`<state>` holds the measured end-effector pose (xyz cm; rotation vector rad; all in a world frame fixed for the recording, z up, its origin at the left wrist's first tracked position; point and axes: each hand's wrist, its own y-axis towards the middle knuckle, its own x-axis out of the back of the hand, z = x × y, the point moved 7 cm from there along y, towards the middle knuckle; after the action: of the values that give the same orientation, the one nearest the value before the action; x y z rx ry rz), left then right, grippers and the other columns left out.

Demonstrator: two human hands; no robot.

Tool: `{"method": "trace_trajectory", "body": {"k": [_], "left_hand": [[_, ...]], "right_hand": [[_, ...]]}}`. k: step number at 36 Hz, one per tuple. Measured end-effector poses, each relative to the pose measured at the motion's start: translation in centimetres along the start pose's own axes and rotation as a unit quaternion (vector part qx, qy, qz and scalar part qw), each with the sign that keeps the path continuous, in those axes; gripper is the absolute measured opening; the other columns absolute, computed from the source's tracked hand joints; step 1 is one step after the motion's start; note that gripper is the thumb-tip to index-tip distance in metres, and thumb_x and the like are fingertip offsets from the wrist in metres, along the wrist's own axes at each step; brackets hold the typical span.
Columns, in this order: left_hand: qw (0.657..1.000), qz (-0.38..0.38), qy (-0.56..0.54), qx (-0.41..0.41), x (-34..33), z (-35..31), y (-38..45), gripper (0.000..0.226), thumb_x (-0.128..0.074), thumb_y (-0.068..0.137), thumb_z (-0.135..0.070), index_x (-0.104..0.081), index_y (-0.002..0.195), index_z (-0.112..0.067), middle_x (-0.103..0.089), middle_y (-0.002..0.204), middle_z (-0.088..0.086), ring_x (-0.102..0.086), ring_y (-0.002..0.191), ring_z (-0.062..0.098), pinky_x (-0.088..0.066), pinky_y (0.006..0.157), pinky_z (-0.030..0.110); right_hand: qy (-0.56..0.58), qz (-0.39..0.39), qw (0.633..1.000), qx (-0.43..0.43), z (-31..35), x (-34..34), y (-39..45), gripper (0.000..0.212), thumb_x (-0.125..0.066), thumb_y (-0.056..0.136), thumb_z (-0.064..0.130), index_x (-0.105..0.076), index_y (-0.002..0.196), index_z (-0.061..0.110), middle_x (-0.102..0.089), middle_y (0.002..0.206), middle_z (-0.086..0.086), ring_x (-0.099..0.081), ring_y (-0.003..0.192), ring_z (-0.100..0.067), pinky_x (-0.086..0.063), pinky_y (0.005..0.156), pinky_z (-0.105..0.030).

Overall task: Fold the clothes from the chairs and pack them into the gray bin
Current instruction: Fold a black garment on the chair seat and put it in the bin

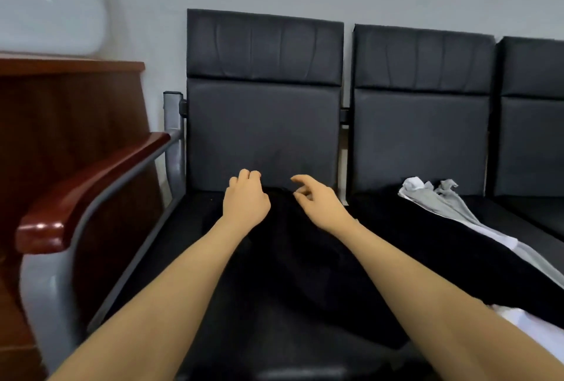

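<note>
A black garment point(305, 258) lies spread over the seat of the left chair point(262, 124) and runs onto the middle chair point(421, 136). A grey and white garment point(439, 200) lies crumpled on the black one, on the middle seat. My left hand point(245, 197) is at the back of the left seat, just left of the black garment's far edge. Its fingers are curled and nothing shows in them. My right hand point(317, 200) hovers over the same far edge with fingers relaxed and thumb apart, holding nothing. The gray bin is not in view.
A wooden armrest point(91, 188) on a grey metal frame bounds the left chair's left side. A brown wooden cabinet point(70, 112) stands beyond it. A third black chair point(531, 124) is at the far right. A grey wall is behind the chairs.
</note>
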<state>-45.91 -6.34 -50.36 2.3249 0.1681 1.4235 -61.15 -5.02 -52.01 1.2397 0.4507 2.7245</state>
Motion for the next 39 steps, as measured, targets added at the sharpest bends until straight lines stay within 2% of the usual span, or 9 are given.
{"method": "trace_trajectory", "body": {"k": [3,7,12,17,22,27,30,34,39], "left_hand": [[0.997,0.071,0.041,0.004,-2.5,1.3,-0.8,0.044,-0.044,0.094,-0.016,-0.041,0.138,-0.013,-0.039,0.139,0.005,-0.037,0.122,0.030,-0.035,0.097,0.035],[0.987,0.148,0.061,-0.019,-5.6,0.9,-2.4,0.035,-0.044,0.096,-0.022,-0.052,0.130,-0.018,-0.047,0.135,0.004,-0.039,0.122,0.028,-0.032,0.100,0.035],[0.954,0.286,0.089,-0.022,-10.3,0.8,-5.0,0.040,-0.045,0.096,-0.033,-0.050,0.134,-0.020,-0.046,0.137,0.006,-0.041,0.125,0.029,-0.033,0.102,0.040],[0.947,0.300,0.114,-0.016,-12.8,2.4,-5.2,0.052,-0.032,0.101,-0.037,-0.026,0.148,-0.017,-0.020,0.155,0.007,-0.018,0.142,0.028,-0.018,0.114,0.042],[0.953,0.284,0.108,-0.002,-14.0,4.9,-4.1,0.053,-0.018,0.104,-0.037,-0.006,0.153,-0.022,-0.001,0.160,0.002,0.001,0.147,0.022,-0.002,0.117,0.041],[0.968,0.227,0.104,0.006,-13.2,5.7,-2.1,0.049,-0.031,0.102,-0.035,-0.022,0.149,-0.022,-0.023,0.155,0.003,-0.021,0.142,0.024,-0.017,0.113,0.040],[0.980,0.180,0.083,0.005,-12.3,5.4,-1.5,0.058,-0.044,0.098,-0.032,-0.019,0.149,-0.027,-0.039,0.141,0.003,-0.037,0.127,0.027,-0.028,0.104,0.041],[0.980,0.184,0.076,0.002,-11.9,5.1,-1.2,0.062,-0.048,0.095,-0.027,-0.017,0.149,-0.034,-0.042,0.134,0.002,-0.038,0.121,0.029,-0.026,0.102,0.040],[0.981,0.165,0.103,-0.025,-11.4,4.3,-1.5,0.039,-0.048,0.091,-0.028,-0.053,0.130,-0.022,-0.041,0.125,-0.001,-0.036,0.116,0.023,-0.026,0.100,0.034]], "right_hand": [[-0.044,0.024,0.998,-0.045,-2.6,-1.8,-0.4,0.027,-0.045,0.095,0.021,-0.057,0.119,0.026,-0.063,0.098,0.007,-0.060,0.091,-0.020,-0.051,0.086,-0.041],[-0.115,0.067,0.987,-0.092,-5.4,-3.5,-1.9,0.019,-0.046,0.089,0.020,-0.064,0.089,0.024,-0.068,0.096,-0.001,-0.061,0.092,-0.024,-0.051,0.085,-0.040],[-0.199,0.102,0.973,-0.063,-6.9,-5.3,-3.3,0.024,-0.045,0.093,0.026,-0.065,0.108,0.025,-0.067,0.112,0.003,-0.060,0.104,-0.022,-0.042,0.091,-0.035],[-0.224,0.165,0.960,-0.039,-7.5,-7.0,-2.8,0.045,-0.039,0.099,0.031,-0.039,0.144,0.023,-0.040,0.149,0.004,-0.038,0.136,-0.017,-0.022,0.113,-0.034],[-0.188,0.204,0.960,-0.027,-8.1,-9.4,-1.6,0.051,-0.032,0.103,0.028,-0.020,0.151,0.019,-0.014,0.159,0.002,-0.008,0.147,-0.014,-0.006,0.117,-0.034],[-0.052,0.063,0.996,-0.033,-7.8,-8.1,-1.0,0.053,-0.048,0.095,0.013,-0.031,0.145,0.009,-0.029,0.151,-0.005,-0.029,0.139,-0.021,-0.026,0.110,-0.029],[-0.155,-0.034,0.985,-0.059,-7.9,-6.6,-0.9,0.048,-0.054,0.090,0.020,-0.041,0.135,0.010,-0.043,0.133,-0.007,-0.041,0.122,-0.025,-0.035,0.098,-0.032],[-0.245,-0.029,0.967,-0.068,-8.1,-6.5,-0.6,0.035,-0.050,0.094,0.029,-0.053,0.126,0.014,-0.053,0.123,-0.004,-0.050,0.114,-0.024,-0.033,0.094,-0.034],[-0.061,-0.142,0.987,-0.044,-7.7,-4.2,-0.5,0.023,-0.048,0.097,0.021,-0.059,0.116,0.013,-0.061,0.109,-0.002,-0.058,0.102,-0.022,-0.041,0.091,-0.033]]}}
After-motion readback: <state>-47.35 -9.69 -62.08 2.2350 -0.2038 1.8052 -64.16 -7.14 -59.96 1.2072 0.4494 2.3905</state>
